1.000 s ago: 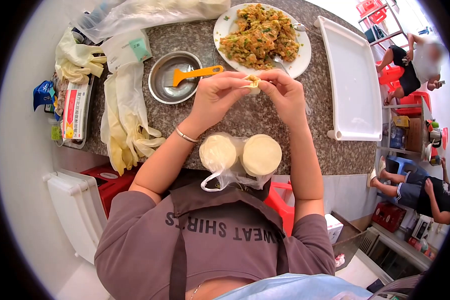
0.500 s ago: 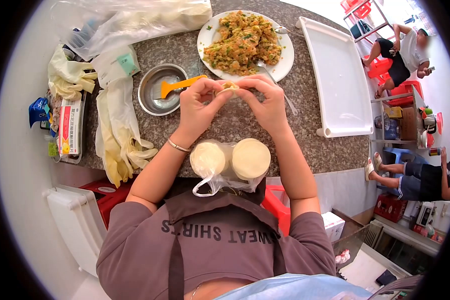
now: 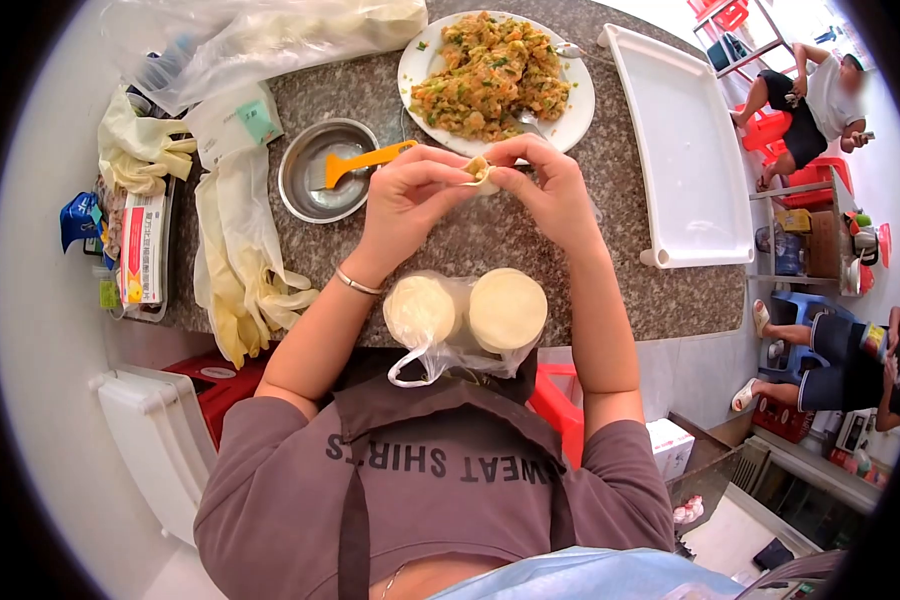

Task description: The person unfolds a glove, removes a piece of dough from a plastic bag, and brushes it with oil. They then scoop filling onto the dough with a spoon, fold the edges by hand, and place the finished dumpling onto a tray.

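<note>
Both hands meet over the granite counter [image 3: 490, 240] and pinch one small filled dumpling [image 3: 480, 171]. My left hand [image 3: 410, 200] grips its left edge, my right hand [image 3: 550, 190] its right edge. Just beyond them sits a white plate [image 3: 582, 112] piled with chopped orange-green filling, a spoon resting in it. Two stacks of round dumpling wrappers [image 3: 508, 308] lie in a clear plastic bag near the counter's front edge, close to my body.
A steel bowl [image 3: 312, 190] with an orange scraper [image 3: 365, 160] sits left of the plate. Rubber gloves [image 3: 240, 250], plastic bags and small packets crowd the left side. A white tray [image 3: 682, 150] lies on the right. Other people sit at far right.
My hands stay joined on the dumpling, the fingers shifting slightly along its edge. The view has moved a little; nothing on the counter has been moved.
</note>
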Motion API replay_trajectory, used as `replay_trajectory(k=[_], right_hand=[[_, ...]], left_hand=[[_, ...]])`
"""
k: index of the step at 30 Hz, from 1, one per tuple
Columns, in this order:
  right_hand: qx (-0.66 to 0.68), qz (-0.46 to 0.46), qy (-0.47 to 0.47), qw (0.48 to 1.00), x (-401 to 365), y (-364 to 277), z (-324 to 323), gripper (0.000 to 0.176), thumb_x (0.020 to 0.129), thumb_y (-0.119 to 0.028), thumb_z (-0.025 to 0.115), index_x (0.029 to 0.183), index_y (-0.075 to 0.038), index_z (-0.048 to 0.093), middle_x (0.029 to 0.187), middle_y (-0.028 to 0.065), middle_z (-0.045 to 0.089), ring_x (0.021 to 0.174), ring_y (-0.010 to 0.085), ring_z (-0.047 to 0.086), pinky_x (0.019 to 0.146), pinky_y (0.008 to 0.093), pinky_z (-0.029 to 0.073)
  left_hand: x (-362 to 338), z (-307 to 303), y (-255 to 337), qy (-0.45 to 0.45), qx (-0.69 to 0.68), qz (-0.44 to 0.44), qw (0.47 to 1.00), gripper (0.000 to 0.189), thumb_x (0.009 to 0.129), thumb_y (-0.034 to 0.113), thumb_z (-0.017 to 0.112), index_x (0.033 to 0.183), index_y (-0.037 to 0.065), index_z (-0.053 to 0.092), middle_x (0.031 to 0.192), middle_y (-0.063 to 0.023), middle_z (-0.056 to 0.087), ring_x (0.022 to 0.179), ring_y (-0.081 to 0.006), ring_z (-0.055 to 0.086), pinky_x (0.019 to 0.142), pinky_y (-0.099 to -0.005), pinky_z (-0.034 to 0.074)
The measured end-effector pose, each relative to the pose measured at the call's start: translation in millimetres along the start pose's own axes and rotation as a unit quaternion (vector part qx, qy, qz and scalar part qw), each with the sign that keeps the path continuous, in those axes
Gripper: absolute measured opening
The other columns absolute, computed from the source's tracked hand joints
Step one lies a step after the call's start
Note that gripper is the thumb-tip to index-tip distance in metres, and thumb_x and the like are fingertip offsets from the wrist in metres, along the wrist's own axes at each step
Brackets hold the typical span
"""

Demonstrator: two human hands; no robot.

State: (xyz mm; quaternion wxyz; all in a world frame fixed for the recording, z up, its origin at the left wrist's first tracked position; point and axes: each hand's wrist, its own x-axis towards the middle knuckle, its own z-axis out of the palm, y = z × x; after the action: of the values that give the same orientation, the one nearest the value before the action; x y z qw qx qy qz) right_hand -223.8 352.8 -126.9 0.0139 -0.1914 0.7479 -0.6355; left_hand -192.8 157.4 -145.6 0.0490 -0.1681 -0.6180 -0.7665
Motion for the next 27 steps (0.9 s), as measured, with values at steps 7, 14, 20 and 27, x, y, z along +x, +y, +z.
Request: replay_trajectory(k=[7, 14, 20, 27], right_hand=[[-0.080, -0.072, 0.024, 0.994, -2, -4, 6, 0.010, 0.081, -0.006, 0.072, 0.088, 0.000, 0.068, 0.085, 0.0087, 0.066, 0.078, 0.0202, 0.063, 0.073, 0.0311, 0.049], [-0.151, -0.123, 0.051, 0.979, -2, -11, 14, 0.010, 0.079, -0.006, 0.072, 0.087, 0.000, 0.069, 0.088, 0.0103, 0.068, 0.080, 0.0250, 0.065, 0.071, 0.0340, 0.051], [-0.181, -0.131, 0.085, 0.971, -5, -5, 18, 0.008, 0.085, -0.003, 0.068, 0.090, 0.001, 0.067, 0.089, 0.0101, 0.066, 0.083, 0.0197, 0.064, 0.074, 0.0297, 0.050], [-0.090, -0.037, -0.009, 0.995, -1, -7, 4, 0.009, 0.083, -0.005, 0.069, 0.088, 0.002, 0.065, 0.084, 0.0093, 0.064, 0.080, 0.0207, 0.063, 0.072, 0.0311, 0.049]], left_hand=[[-2, 3, -4, 0.020, 0.051, 0.004, 0.999, 0.013, 0.081, -0.004, 0.072, 0.094, -0.001, 0.070, 0.104, -0.0085, 0.064, 0.093, -0.0133, 0.065, 0.078, -0.0255, 0.058], [-2, 7, 2, 0.095, 0.026, -0.053, 0.994, 0.016, 0.082, 0.002, 0.073, 0.098, 0.001, 0.070, 0.098, -0.0066, 0.067, 0.088, -0.0105, 0.066, 0.074, -0.0237, 0.057], [1, 0, -8, 0.041, 0.169, 0.073, 0.982, 0.020, 0.082, 0.002, 0.073, 0.102, 0.004, 0.072, 0.099, -0.0063, 0.066, 0.089, -0.0110, 0.066, 0.072, -0.0250, 0.058], [-1, 0, -6, 0.016, 0.093, 0.037, 0.995, 0.018, 0.083, -0.003, 0.069, 0.100, 0.001, 0.072, 0.102, -0.0086, 0.066, 0.090, -0.0131, 0.066, 0.075, -0.0243, 0.058]])
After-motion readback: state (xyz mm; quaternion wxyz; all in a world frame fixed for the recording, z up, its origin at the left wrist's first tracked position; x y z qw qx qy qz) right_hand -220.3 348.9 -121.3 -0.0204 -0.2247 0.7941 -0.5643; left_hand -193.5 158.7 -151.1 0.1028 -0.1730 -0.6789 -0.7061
